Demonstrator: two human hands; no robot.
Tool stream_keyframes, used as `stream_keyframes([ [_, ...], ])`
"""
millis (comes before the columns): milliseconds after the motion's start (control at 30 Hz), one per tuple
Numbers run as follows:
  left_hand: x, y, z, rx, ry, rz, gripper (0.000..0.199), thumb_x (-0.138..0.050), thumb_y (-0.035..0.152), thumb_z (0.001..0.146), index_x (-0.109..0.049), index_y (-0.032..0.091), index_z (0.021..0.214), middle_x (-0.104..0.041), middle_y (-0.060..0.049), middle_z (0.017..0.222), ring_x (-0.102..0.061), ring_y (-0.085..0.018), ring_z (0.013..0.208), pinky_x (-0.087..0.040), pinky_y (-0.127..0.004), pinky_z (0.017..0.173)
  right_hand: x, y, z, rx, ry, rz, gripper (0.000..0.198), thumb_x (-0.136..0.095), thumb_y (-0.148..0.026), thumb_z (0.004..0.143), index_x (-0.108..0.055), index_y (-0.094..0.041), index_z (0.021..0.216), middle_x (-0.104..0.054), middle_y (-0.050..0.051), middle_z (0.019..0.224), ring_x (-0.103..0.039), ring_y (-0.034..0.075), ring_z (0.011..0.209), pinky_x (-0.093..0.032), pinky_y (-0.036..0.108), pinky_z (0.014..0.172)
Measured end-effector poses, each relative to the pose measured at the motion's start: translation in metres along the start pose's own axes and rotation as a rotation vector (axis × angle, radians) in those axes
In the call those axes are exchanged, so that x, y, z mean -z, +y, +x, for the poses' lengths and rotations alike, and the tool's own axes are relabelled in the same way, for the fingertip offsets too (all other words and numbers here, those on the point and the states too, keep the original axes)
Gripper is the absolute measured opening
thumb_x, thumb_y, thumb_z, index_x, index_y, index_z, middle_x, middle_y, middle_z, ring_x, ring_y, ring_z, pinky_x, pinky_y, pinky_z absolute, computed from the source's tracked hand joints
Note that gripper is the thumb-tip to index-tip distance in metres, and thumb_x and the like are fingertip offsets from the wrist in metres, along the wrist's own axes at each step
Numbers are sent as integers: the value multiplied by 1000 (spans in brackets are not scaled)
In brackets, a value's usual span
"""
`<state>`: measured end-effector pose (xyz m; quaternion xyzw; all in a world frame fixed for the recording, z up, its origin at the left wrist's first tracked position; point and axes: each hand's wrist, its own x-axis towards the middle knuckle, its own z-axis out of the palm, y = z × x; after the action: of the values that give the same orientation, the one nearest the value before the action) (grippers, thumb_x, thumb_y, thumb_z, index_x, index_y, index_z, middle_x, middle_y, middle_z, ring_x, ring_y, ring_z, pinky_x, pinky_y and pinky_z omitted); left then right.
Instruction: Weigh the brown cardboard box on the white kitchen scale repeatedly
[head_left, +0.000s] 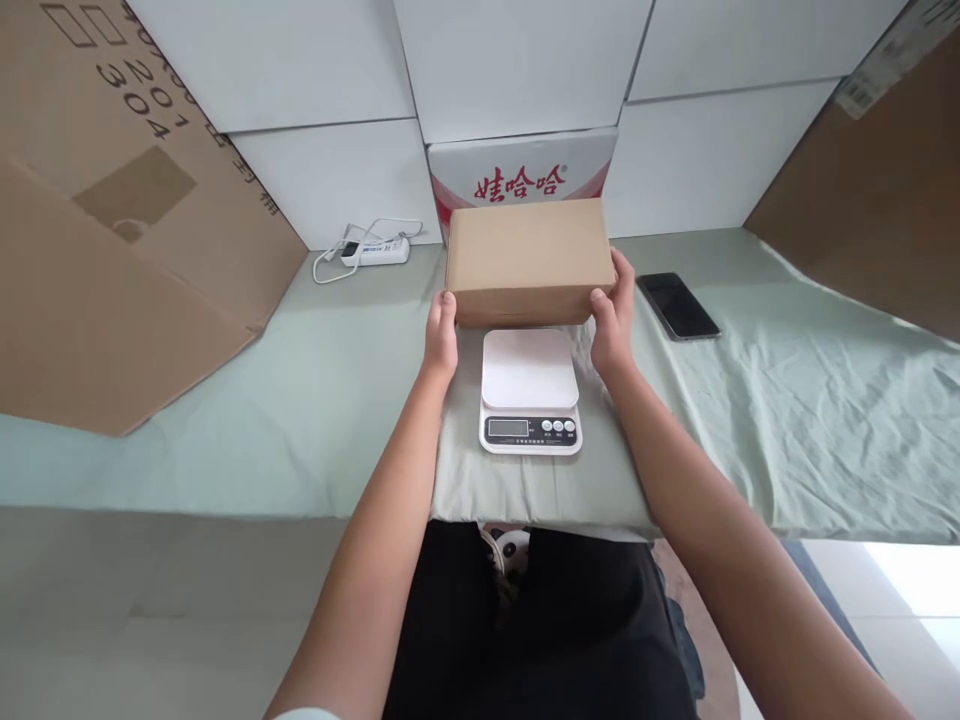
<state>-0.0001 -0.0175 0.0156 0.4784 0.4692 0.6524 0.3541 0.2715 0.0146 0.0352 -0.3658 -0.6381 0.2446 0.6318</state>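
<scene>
A closed brown cardboard box (531,245) is held between my two hands, just beyond the scale. My left hand (441,330) presses its left side, the thumb on the near corner. On the opposite side my right hand (615,315) grips the box, with the thumb at the front corner and fingers along the side. Closer to me lies a white digital kitchen scale (529,370), its plate bare and its display blank. Whether the underside of the box touches the cloth cannot be made out.
A black phone (679,306) lies to the right. At the back left is a white power strip (375,251) with a cable. A white and red printed carton (525,165) stands behind the box. Large cardboard panels (127,260) flank both sides of the cloth-covered table (360,400).
</scene>
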Motion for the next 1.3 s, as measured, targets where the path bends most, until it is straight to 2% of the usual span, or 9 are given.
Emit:
stream_keyframes([
  [167,1,-13,3,49,10,-26,94,-55,107,86,-72,27,132,-76,-14,153,-67,-36,155,-56,-47,128,-1,12,0,-71,7,-18,96,-57,-95,91,-51,-31,163,-55,15,174,-40,44,174,-35,67,148],
  [400,-2,-18,2,86,1,-24,89,-56,105,88,-75,28,127,-78,-14,148,-69,-36,151,-55,-48,129,-1,21,2,-141,43,26,87,-67,-82,87,-53,-30,155,-57,13,173,-43,42,171,-29,68,150],
  [633,-1,-24,5,88,-15,-8,85,-54,102,92,-75,28,128,-79,-14,147,-70,-34,150,-55,-47,128,0,25,2,-177,40,24,80,-67,-73,88,-53,-32,155,-58,11,173,-44,41,169,-30,67,149],
  [833,-3,-16,3,123,-2,41,87,-62,100,90,-71,24,131,-78,-15,148,-70,-37,148,-53,-52,130,2,40,3,-138,30,3,82,-65,-75,91,-53,-31,159,-58,12,172,-46,41,168,-35,67,145],
  [1000,-4,-10,2,145,-18,41,75,-70,87,95,-67,24,135,-77,-14,150,-69,-37,150,-53,-52,131,1,49,3,-132,23,42,86,-67,-79,91,-52,-31,161,-59,11,170,-49,42,165,-36,70,144],
  [1300,-8,-3,0,138,-6,77,59,-70,71,100,-68,21,131,-78,-17,151,-71,-38,148,-53,-55,131,0,42,4,-157,19,80,87,-70,-77,89,-55,-30,160,-60,11,169,-45,42,168,-31,68,147],
])
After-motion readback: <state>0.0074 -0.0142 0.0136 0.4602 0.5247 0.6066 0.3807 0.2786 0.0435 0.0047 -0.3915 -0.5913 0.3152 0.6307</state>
